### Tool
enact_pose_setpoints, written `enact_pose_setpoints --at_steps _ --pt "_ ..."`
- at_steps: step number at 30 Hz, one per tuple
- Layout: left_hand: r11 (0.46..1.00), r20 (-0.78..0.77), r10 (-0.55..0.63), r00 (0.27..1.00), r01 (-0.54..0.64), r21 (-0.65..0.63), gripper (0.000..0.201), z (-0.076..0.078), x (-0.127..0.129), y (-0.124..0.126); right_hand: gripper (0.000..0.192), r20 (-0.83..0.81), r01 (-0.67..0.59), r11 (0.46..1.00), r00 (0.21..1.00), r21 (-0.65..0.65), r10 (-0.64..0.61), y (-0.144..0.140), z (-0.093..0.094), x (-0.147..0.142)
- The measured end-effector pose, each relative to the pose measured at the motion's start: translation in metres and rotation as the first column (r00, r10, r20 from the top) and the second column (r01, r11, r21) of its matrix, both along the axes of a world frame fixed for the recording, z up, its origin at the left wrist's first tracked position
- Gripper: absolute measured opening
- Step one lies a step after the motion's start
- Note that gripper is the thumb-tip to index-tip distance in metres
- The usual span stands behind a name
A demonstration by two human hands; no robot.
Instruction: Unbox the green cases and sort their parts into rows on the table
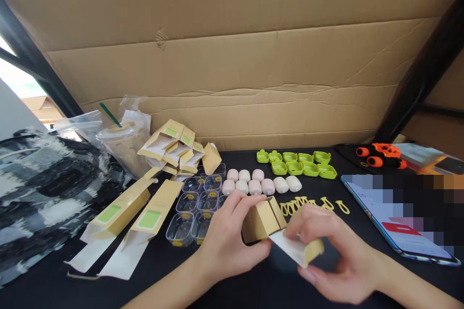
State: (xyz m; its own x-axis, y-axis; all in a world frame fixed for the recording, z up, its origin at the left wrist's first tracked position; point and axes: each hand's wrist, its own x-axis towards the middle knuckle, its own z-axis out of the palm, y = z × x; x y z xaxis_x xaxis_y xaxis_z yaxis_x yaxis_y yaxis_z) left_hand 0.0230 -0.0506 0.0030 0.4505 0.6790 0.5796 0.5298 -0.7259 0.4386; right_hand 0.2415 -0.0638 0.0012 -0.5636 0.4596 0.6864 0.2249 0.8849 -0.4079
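My left hand [228, 236] and my right hand [326, 246] both grip a small kraft cardboard box [266, 219] low in the middle of the black table [253, 289]. The left holds its closed end. The right pinches the white inner flap [293, 248] at its open end. Just beyond my hands lie pink and white earbud cases [253, 181], clear plastic trays [197, 200] and yellow clips [311, 203].
Flat kraft box sleeves [123, 224] lie at the left, a heap of folded ones [177, 149] behind them. Green cases [297, 163] sit at the back, a phone [395, 224] and an orange-black tool [380, 154] at right, a lidded drink cup [123, 145] and patterned bag [47, 188] at left. Cardboard wall behind.
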Motion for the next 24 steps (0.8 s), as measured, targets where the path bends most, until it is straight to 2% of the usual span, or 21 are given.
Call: enact_pose_setpoints --at_steps 2,5,7,9,14,18,20,24 --pt "1.000 -0.027 0.002 1.000 -0.001 0.014 0.060 0.001 0.000 0.000 0.030 0.011 -0.051 0.991 0.999 -0.121 0.053 -0.004 0.005 0.000" --pt "0.997 -0.092 -0.022 0.996 0.028 0.067 0.068 0.000 0.001 0.000 0.007 -0.013 -0.006 0.945 1.000 -0.327 0.002 -0.005 0.007 -0.001" --pt "0.994 -0.132 -0.027 0.991 0.040 0.097 0.071 -0.001 0.001 -0.001 0.005 -0.026 0.030 0.907 0.999 -0.420 -0.045 -0.003 0.004 -0.003" --pt "0.993 -0.155 -0.023 0.988 0.040 0.110 0.070 -0.001 0.001 -0.002 0.006 -0.028 0.058 0.901 0.997 -0.429 -0.078 0.000 0.001 -0.006" --pt "0.991 -0.166 -0.016 0.986 0.038 0.130 0.060 -0.002 0.000 -0.002 0.031 0.096 0.126 0.963 0.990 -0.238 -0.106 0.002 0.000 -0.009" --pt "0.980 -0.064 -0.082 0.995 0.092 0.175 0.055 -0.008 0.001 0.001 0.032 0.209 0.120 0.992 0.972 -0.031 -0.111 0.001 0.007 -0.005" --pt "0.972 0.001 -0.133 0.991 0.130 0.196 0.053 -0.012 0.000 0.002 0.029 0.263 0.133 0.986 0.952 0.103 -0.156 0.001 0.009 -0.004" --pt "0.967 0.028 -0.161 0.987 0.152 0.205 0.050 -0.012 0.000 0.002 0.025 0.328 0.196 0.927 0.895 0.319 -0.303 0.002 0.008 -0.003"
